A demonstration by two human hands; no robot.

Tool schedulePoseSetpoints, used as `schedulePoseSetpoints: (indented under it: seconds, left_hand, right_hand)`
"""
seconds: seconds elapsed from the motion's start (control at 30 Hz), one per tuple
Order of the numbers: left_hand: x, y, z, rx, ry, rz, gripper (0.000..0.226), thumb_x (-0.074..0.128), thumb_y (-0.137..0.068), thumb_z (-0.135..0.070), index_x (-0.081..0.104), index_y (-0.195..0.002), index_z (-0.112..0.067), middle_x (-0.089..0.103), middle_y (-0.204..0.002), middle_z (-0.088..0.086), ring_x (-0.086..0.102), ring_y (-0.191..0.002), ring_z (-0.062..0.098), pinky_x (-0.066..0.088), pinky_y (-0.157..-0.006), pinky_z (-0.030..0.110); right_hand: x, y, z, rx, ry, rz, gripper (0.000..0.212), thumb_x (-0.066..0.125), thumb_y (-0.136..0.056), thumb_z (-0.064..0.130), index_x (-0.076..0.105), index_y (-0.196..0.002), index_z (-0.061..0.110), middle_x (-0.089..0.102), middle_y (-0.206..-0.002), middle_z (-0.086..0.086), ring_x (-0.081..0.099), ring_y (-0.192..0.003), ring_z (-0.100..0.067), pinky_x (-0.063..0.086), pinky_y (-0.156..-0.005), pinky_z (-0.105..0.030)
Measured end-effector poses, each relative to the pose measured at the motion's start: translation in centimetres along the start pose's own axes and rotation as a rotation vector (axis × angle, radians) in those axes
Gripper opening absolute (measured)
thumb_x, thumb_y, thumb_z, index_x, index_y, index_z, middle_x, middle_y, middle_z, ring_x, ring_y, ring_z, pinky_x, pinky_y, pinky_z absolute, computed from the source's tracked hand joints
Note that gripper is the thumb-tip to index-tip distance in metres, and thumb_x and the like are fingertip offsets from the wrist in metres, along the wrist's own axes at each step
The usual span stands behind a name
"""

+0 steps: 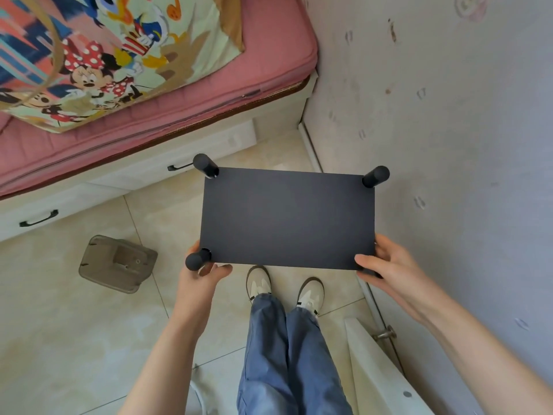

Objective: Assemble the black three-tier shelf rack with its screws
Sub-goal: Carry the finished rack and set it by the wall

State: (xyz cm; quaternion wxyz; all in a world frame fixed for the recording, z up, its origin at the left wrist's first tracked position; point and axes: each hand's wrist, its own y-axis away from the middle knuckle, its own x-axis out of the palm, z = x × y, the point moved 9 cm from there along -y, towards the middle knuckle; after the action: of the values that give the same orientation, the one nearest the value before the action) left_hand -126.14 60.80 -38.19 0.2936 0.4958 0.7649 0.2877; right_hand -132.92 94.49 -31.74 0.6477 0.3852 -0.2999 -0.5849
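Note:
A flat black shelf board (288,218) is held level above the floor, seen from above. Black round posts stand at three of its corners: far left (205,164), far right (376,176) and near left (196,259). My left hand (206,272) grips the near left corner just under that post. My right hand (381,260) grips the near right corner, thumb on top, covering whatever is at that corner. No screws show.
A pink bed (179,94) with a cartoon blanket and white drawers (134,175) lies to the left. A wall (449,130) runs along the right. A grey plastic container (118,264) sits on the tiled floor. My shoes (284,287) stand under the board; a white door (380,369) is near right.

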Motion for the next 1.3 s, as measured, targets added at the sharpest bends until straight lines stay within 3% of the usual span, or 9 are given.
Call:
schedulePoseSetpoints:
  seconds: [0.13, 0.23, 0.3, 0.43, 0.53, 0.67, 0.83, 1.1, 1.3]
  left_hand:
    - [0.9, 0.5, -1.1, 0.036, 0.058, 0.117, 0.066, 0.076, -0.083, -0.017, 0.053, -0.143, -0.030, 0.069, -0.130, -0.010, 0.062, -0.123, 0.004, 0.044, -0.097, 0.024]
    - [1.0, 0.8, -2.4, 0.035, 0.141, -0.018, 0.044, 0.074, -0.084, -0.045, 0.064, -0.124, -0.031, 0.074, -0.113, -0.020, 0.064, -0.118, 0.001, 0.045, -0.094, 0.021]
    - [1.4, 0.7, -2.8, 0.026, 0.210, -0.087, 0.019, 0.065, -0.097, -0.041, 0.064, -0.111, -0.028, 0.075, -0.099, -0.026, 0.065, -0.112, -0.003, 0.046, -0.091, 0.018]
    - [2.4, -0.3, -4.9, 0.069, 0.159, -0.112, 0.029, 0.055, -0.101, -0.045, 0.057, -0.120, -0.022, 0.071, -0.110, -0.020, 0.067, -0.107, -0.005, 0.051, -0.085, 0.012]
    - [3.4, -1.8, -6.7, 0.099, 0.073, -0.072, 0.020, 0.050, -0.101, -0.051, 0.055, -0.110, -0.034, 0.069, -0.105, -0.023, 0.068, -0.099, -0.010, 0.051, -0.071, 0.006]
    - [4.4, -3.9, -8.9, 0.138, -0.005, -0.048, 0.025, 0.047, -0.102, -0.052, 0.056, -0.109, -0.030, 0.074, -0.092, -0.026, 0.069, -0.093, -0.009, 0.051, -0.068, 0.008]
    - [6.4, -7.1, -12.0, 0.143, -0.048, 0.036, 0.035, 0.051, -0.099, -0.053, 0.058, -0.120, -0.026, 0.073, -0.107, -0.015, 0.070, -0.100, -0.002, 0.052, -0.088, 0.021]
    - [9.0, -10.6, -16.0, 0.154, -0.162, 0.290, 0.030, 0.048, -0.104, -0.047, 0.056, -0.121, -0.023, 0.074, -0.110, -0.020, 0.067, -0.110, -0.001, 0.048, -0.091, 0.020]
    - [10.6, -13.2, -18.8, 0.155, -0.265, 0.416, 0.046, 0.047, -0.104, -0.047, 0.048, -0.139, -0.017, 0.064, -0.134, -0.008, 0.060, -0.123, 0.003, 0.044, -0.108, 0.028]
  right_hand:
    - [0.1, -0.1, 0.5, 0.001, 0.036, 0.013, 0.050, 0.046, -0.094, -0.010, 0.054, -0.121, 0.032, 0.066, -0.123, 0.004, 0.059, -0.121, -0.018, 0.046, -0.106, -0.040]
    - [0.3, -0.1, 1.0, -0.017, 0.038, 0.023, 0.052, 0.043, -0.092, -0.012, 0.054, -0.112, 0.035, 0.066, -0.122, 0.005, 0.058, -0.121, -0.018, 0.047, -0.104, -0.038]
    - [0.2, -0.2, 1.3, -0.029, 0.029, 0.015, 0.051, 0.043, -0.091, -0.012, 0.055, -0.110, 0.033, 0.066, -0.121, 0.002, 0.059, -0.120, -0.020, 0.048, -0.102, -0.038]
    - [-0.1, -0.6, 1.4, -0.036, -0.023, -0.015, 0.047, 0.043, -0.089, -0.013, 0.058, -0.108, 0.027, 0.064, -0.123, -0.014, 0.061, -0.112, -0.022, 0.048, -0.103, -0.043]
    - [-0.2, -0.9, 1.0, -0.038, -0.097, -0.038, 0.048, 0.044, -0.088, -0.012, 0.059, -0.113, 0.027, 0.065, -0.119, -0.011, 0.059, -0.104, -0.015, 0.049, -0.101, -0.042]
    - [-0.4, -1.2, 0.5, -0.026, -0.175, -0.101, 0.050, 0.047, -0.088, -0.011, 0.060, -0.115, 0.029, 0.069, -0.110, 0.004, 0.063, -0.102, -0.012, 0.054, -0.095, -0.035]
    - [-0.2, -1.3, 1.4, -0.023, -0.281, -0.159, 0.050, 0.046, -0.089, -0.011, 0.060, -0.119, 0.027, 0.071, -0.108, 0.007, 0.066, -0.100, -0.009, 0.056, -0.091, -0.032]
    - [1.5, -1.0, 2.1, 0.023, -0.397, -0.327, 0.052, 0.047, -0.090, -0.014, 0.054, -0.133, 0.016, 0.064, -0.101, 0.002, 0.060, -0.073, -0.005, 0.052, -0.100, -0.045]
    - [3.7, -0.5, 2.0, 0.016, -0.504, -0.414, 0.053, 0.051, -0.090, -0.010, 0.055, -0.131, 0.023, 0.068, -0.122, -0.003, 0.064, -0.109, -0.022, 0.051, -0.102, -0.046]
